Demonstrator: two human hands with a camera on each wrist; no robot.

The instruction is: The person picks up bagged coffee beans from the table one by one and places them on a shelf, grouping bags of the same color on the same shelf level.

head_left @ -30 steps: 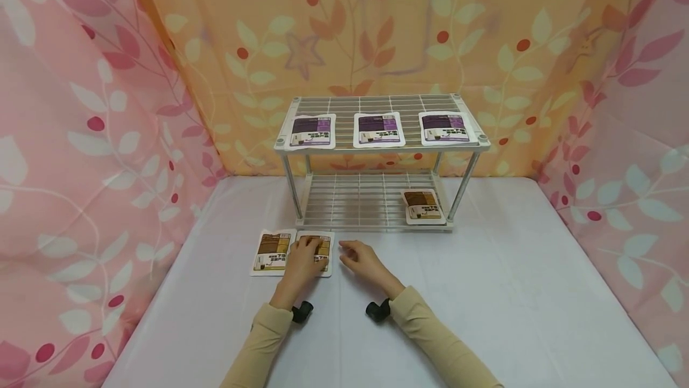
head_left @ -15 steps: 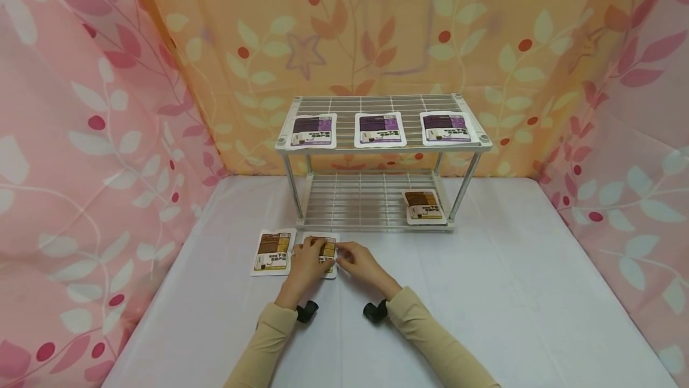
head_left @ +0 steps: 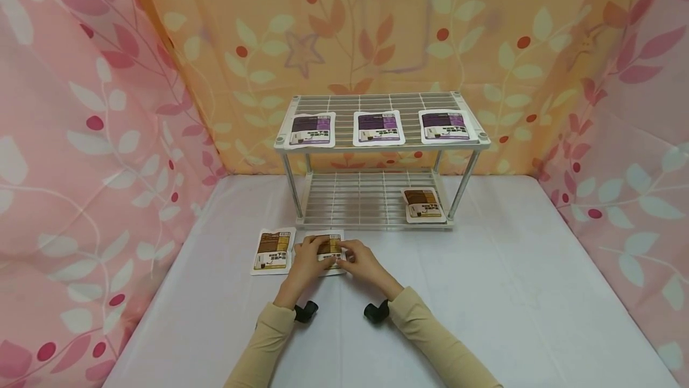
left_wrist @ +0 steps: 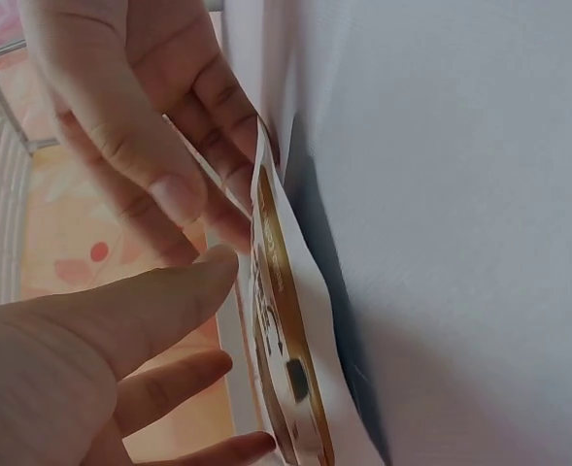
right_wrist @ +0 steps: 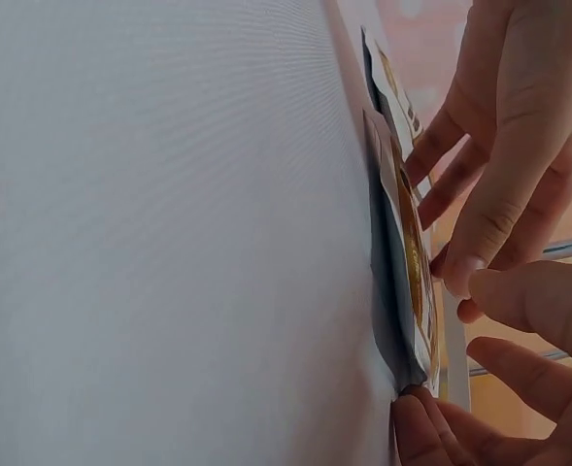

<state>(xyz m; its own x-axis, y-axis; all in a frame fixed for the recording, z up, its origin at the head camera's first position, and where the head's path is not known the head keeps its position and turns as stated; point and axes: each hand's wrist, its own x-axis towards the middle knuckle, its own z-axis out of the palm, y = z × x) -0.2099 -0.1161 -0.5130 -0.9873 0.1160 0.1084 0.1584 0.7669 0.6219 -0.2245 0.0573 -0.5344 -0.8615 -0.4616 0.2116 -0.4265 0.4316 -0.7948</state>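
My left hand (head_left: pixel 307 263) lies over a flat white pouch with a brown and gold label (head_left: pixel 332 245), its fingers touching the top. In the left wrist view its thumb and fingers (left_wrist: pixel 174 383) look fairly straight against the pouch (left_wrist: pixel 290 330). My right hand (head_left: pixel 366 263) is at the pouch's right edge. The right wrist view shows its fingertips (right_wrist: pixel 420 427) at that edge, with the thumb apart from the pouch (right_wrist: pixel 417 262). A matching pouch (head_left: pixel 273 250) lies just left on the white cloth.
A two-tier white wire rack (head_left: pixel 344 196) stands behind the hands. Three purple-labelled pouches, one in the middle (head_left: pixel 378 128), lie on its top shelf. One brown-labelled pouch (head_left: pixel 423 205) sits at the lower shelf's right end. Patterned curtains (head_left: pixel 344 23) enclose the table.
The pouch under my left hand has slid to the right, away from its neighbour. My left hand moved right with it, and my right hand now meets its right edge.
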